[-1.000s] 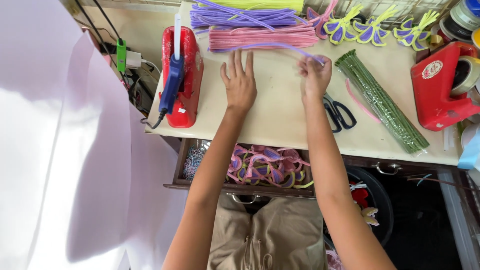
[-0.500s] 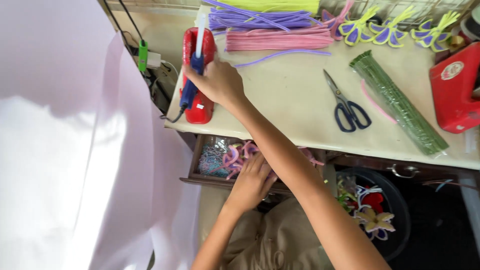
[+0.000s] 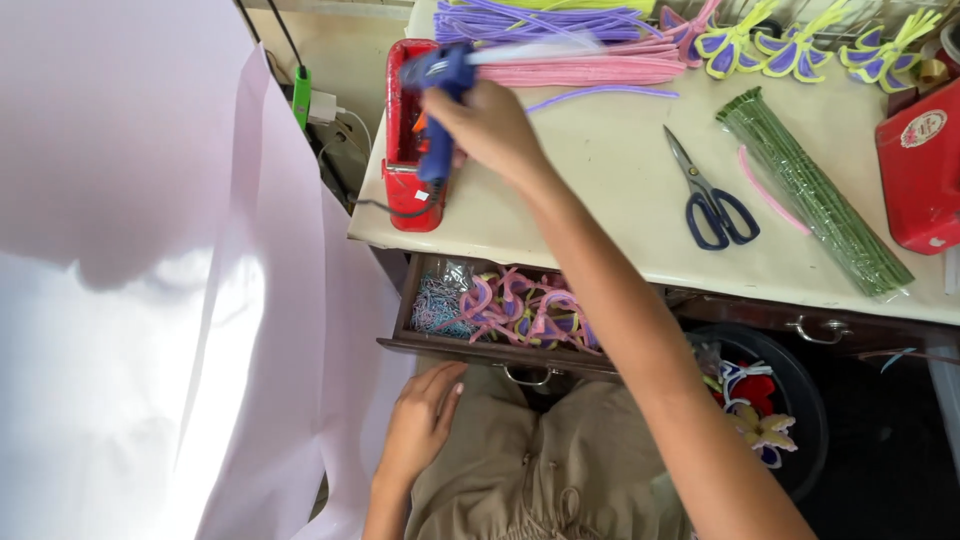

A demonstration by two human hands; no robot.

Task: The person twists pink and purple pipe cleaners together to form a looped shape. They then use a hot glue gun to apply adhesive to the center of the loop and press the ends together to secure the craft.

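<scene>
Left hand [image 3: 418, 418] rests open and flat on the lap, holding nothing, just below the open drawer [image 3: 480, 345] of pink loops. Farther up, the right hand [image 3: 487, 125] grips the blue glue gun [image 3: 438, 105] over the red stand [image 3: 412, 150] at the table's [image 3: 600, 210] edge.

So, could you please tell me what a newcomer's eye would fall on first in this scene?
Probably the right hand gripping a blue glue gun above the red holder at the table's left end. Next, the open drawer below, full of pink and purple loops, with the left hand resting on the lap. Scissors lie mid-table beside a green wire bundle.
</scene>
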